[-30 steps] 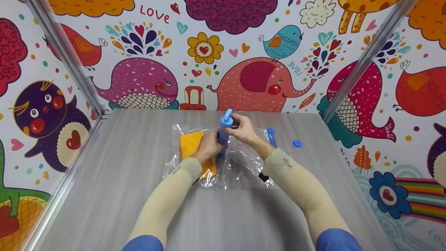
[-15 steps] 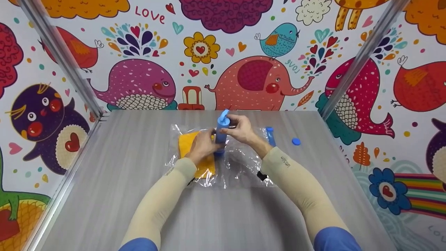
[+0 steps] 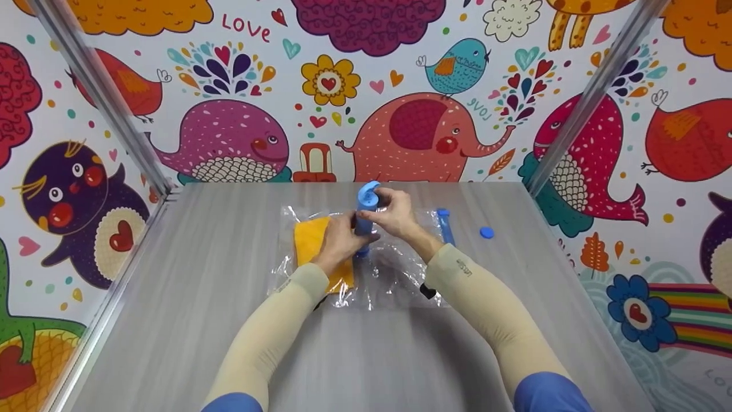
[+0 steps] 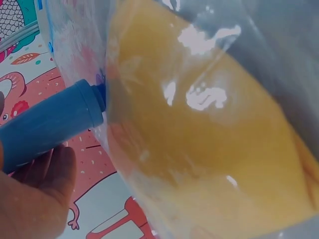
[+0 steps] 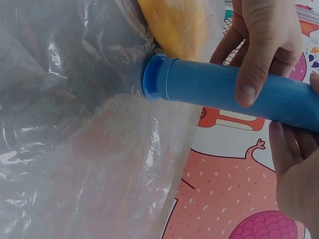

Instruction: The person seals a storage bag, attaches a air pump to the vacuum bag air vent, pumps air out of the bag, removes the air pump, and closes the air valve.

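A blue pump [image 5: 209, 83] is held roughly upright over a clear bag [image 3: 400, 277], with its bottom end set at the blue ring [image 5: 152, 77] on the bag. The pump is gripped by both hands: low down by the left hand [image 3: 341, 237], and near the top, just under the curved handle [image 3: 370, 187], by the right hand [image 3: 398, 214]. A yellow cloth [image 3: 310, 236] is seen inside the bag, which is spread on the tabletop [image 3: 189, 257]. If the pump is tipped, its end could be pushed off the ring, and air could be let through the gap. How tightly the two are joined cannot be told. If the pump is pulled up hard, the thin bag could be lifted and creased, as no hand is laid on it. The ring could be blocked if the cloth is drawn to it. The round blue cap [image 3: 486, 232] lies loose right of the bag, so it could be knocked away and lost.
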Motion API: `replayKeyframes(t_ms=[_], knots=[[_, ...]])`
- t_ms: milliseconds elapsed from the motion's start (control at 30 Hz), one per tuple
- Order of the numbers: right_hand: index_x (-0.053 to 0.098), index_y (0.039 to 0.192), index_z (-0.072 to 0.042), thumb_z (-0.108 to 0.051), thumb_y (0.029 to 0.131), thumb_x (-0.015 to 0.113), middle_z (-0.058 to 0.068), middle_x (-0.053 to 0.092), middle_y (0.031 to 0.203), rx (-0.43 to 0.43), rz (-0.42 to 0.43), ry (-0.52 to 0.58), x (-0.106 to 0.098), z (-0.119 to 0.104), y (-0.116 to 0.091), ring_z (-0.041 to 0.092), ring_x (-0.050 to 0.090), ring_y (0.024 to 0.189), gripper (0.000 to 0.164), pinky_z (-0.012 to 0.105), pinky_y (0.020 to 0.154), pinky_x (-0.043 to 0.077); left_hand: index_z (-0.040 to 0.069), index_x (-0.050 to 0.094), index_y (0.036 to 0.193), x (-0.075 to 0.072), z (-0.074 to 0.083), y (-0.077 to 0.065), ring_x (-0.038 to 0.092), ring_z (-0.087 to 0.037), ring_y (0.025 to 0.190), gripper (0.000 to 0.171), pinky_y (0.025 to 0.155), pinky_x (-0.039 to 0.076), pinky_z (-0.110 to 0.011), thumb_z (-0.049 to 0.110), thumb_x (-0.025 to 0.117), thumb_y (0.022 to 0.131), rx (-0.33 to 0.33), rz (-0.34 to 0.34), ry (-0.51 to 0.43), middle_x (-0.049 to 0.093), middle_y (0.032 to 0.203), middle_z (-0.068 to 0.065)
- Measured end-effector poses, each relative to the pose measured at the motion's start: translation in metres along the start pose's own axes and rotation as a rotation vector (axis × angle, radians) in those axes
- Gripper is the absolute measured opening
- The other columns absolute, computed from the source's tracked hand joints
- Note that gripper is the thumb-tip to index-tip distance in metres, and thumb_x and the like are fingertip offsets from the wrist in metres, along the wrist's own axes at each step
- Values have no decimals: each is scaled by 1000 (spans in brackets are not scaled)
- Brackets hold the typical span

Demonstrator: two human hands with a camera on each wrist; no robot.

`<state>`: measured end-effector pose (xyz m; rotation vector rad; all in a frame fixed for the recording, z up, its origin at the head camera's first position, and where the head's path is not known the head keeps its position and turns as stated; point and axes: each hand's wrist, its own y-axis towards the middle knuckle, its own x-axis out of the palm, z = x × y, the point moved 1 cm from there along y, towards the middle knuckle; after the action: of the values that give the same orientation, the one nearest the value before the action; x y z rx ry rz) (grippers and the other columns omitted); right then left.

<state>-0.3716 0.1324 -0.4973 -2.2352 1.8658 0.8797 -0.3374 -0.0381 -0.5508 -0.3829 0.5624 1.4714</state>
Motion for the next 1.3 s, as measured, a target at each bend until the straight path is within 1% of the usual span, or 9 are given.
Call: replayKeyframes(t_ms=[233,400,467,567,733,867,1067,1200,1300], knots=[[76,125,-3,-22,81,101,17,84,119,52,40,-58,5,-5,1,30,81,108,54,47,103,68,9,70,143,4,2,1,76,-37,133,69,122,58,-52,39,98,88,-11,42,6,78,144,-16],[73,128,-5,-25,81,101,16,83,120,59,68,-114,7,-4,0,30,79,110,58,48,104,67,9,72,139,8,3,3,77,-35,130,62,122,58,-50,38,97,90,-30,65,48,80,140,-14],[73,129,-5,-25,82,101,17,83,121,60,78,-117,7,-3,0,32,78,110,58,49,103,66,10,73,140,9,4,3,76,-34,132,59,123,57,-50,36,96,91,-37,65,59,79,142,-13],[73,132,-5,-26,82,102,17,83,122,56,79,-102,6,-1,-1,31,78,109,61,48,101,67,10,74,139,9,3,5,76,-36,133,55,124,57,-51,31,95,93,-23,70,70,79,142,-14],[74,138,-3,-27,82,103,22,83,125,33,25,-51,1,0,-1,36,81,111,68,53,102,67,6,77,129,9,1,6,79,-39,123,48,117,61,-52,29,95,91,41,79,90,83,131,-19],[74,139,-3,-23,84,101,23,82,127,19,-15,-13,-5,-4,-1,40,81,113,65,54,104,67,6,76,132,8,1,7,79,-41,123,50,117,61,-53,27,94,90,65,67,97,83,131,-20],[74,142,-4,-18,84,95,22,82,127,0,-78,47,-10,-9,-1,37,81,114,63,52,104,68,4,73,137,8,2,9,77,-40,128,57,120,59,-53,19,93,87,45,32,73,80,136,-21],[72,143,1,-9,84,90,26,80,128,-4,-105,92,-11,-7,-2,41,80,116,62,54,105,67,2,71,141,8,4,12,76,-40,129,59,121,58,-54,16,92,87,10,-13,47,79,137,-22],[70,143,5,-4,83,85,29,79,129,-2,-128,112,-11,-6,-3,46,80,117,62,50,104,68,2,69,143,7,5,13,76,-40,130,60,123,57,-54,15,91,89,-20,-48,41,79,140,-21]])
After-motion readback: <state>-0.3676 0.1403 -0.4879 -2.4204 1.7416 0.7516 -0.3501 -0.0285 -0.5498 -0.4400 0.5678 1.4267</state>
